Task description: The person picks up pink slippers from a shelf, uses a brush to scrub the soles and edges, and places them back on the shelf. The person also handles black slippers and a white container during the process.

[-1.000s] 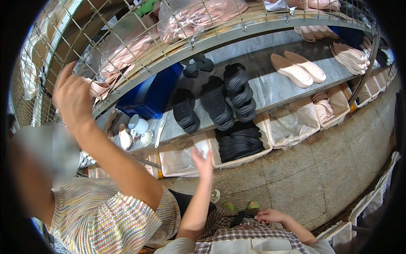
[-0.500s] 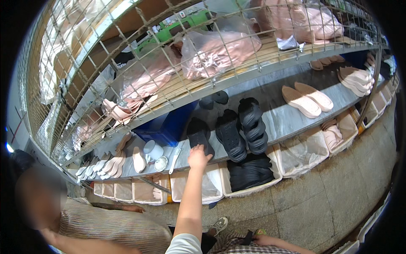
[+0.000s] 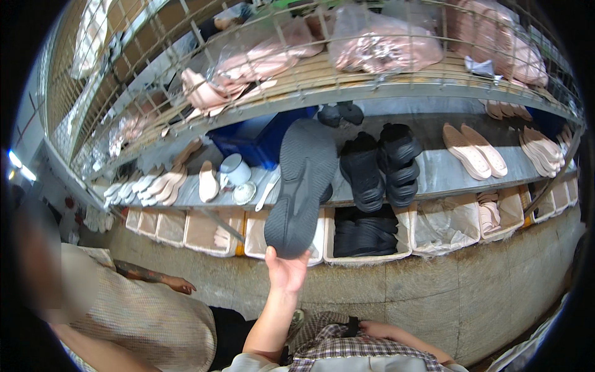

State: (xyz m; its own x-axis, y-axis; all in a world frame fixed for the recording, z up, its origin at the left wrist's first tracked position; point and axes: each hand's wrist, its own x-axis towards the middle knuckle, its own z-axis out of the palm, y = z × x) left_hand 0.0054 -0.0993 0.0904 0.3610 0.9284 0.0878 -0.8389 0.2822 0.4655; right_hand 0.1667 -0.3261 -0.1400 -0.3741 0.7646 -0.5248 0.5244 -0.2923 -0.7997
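Observation:
My left hand (image 3: pixel 288 271) is raised in front of the shelves and grips the lower end of a long black shoe sole (image 3: pixel 302 186), tread side facing me. The sole stands nearly upright, its top reaching the middle metal shelf (image 3: pixel 434 180). Stacks of black soles (image 3: pixel 381 164) sit on that shelf just right of it. My right hand (image 3: pixel 375 328) rests low on my checked clothing, holding nothing that I can see; its fingers are partly hidden.
Another person in a striped shirt (image 3: pixel 142 316) crouches at my left, one hand (image 3: pixel 180 286) near the floor. Pink soles in plastic bags (image 3: pixel 384 49) fill the upper wire shelf. A blue bin (image 3: pixel 260 139), a white cup (image 3: pixel 234 168) and lined floor boxes (image 3: pixel 446 223) stand below.
My left hand reached to the black soles on the middle shelf and has now drawn back toward me with one black sole in it. The other person's raised arm has come down.

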